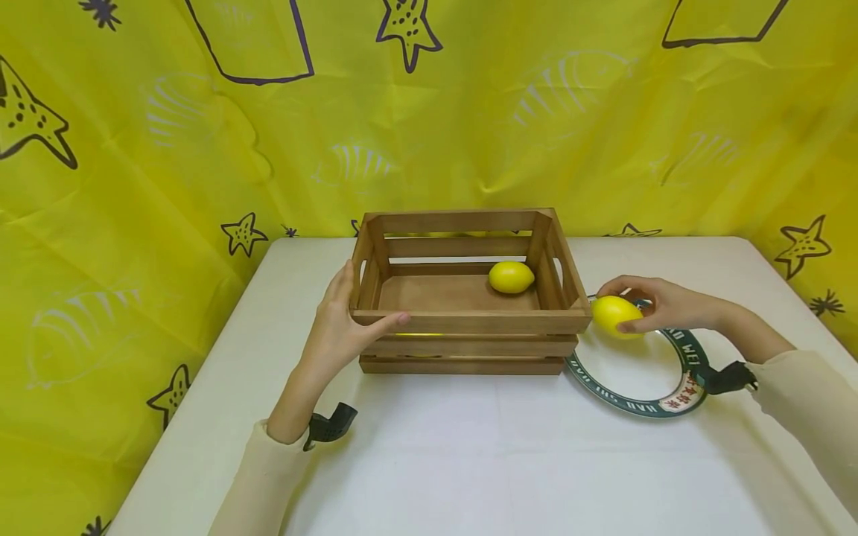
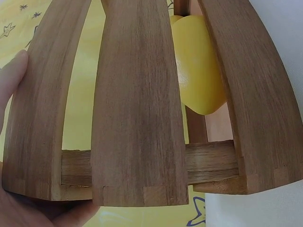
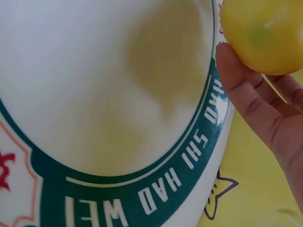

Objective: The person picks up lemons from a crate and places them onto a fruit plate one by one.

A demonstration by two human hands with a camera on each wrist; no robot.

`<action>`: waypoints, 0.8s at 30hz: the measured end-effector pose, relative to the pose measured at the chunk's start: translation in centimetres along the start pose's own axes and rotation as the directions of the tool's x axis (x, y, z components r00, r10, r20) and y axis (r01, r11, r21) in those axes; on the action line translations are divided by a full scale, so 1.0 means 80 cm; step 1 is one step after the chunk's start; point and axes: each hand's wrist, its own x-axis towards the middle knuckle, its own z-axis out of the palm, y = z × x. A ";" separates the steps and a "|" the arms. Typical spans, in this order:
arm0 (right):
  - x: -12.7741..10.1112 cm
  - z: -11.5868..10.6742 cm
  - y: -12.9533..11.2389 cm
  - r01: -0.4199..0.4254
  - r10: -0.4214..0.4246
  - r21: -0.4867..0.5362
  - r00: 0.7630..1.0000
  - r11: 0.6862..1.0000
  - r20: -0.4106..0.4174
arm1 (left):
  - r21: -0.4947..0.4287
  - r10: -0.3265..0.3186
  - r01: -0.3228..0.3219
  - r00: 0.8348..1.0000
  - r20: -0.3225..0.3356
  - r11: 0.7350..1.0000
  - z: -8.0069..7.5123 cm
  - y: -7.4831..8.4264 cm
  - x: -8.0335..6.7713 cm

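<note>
A slatted wooden crate (image 1: 469, 324) stands on the white table. My left hand (image 1: 338, 313) grips its front left corner, the thumb along the top front slat and the fingers at the left side. One lemon (image 1: 512, 277) lies inside at the back right. Another lemon (image 2: 199, 66) shows through the front slats in the left wrist view. Just right of the crate, my right hand (image 1: 660, 301) holds a lemon (image 1: 617, 316) between thumb and fingers, above a plate (image 1: 640, 408). In the right wrist view this lemon (image 3: 265, 35) overlaps the plate's rim (image 3: 161, 198).
The round plate has a dark green lettered rim and a white middle, and sits close to the crate's right side. Behind the table (image 1: 456, 461) hangs a yellow curtain (image 1: 442, 112) printed with stars and fish. A dark camera mount (image 1: 331, 424) sticks out from the left wrist.
</note>
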 end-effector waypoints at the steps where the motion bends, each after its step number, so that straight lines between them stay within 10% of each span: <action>1: 0.000 0.002 0.002 -0.003 0.003 -0.008 1.000 1.000 0.001 | -0.001 0.004 -0.004 1.000 -0.002 1.000 0.000 0.000 0.000; 24: -0.002 0.016 0.005 -0.123 0.124 -0.043 0.992 0.992 0.024 | -0.004 0.016 -0.016 1.000 -0.004 1.000 0.000 0.000 -0.001</action>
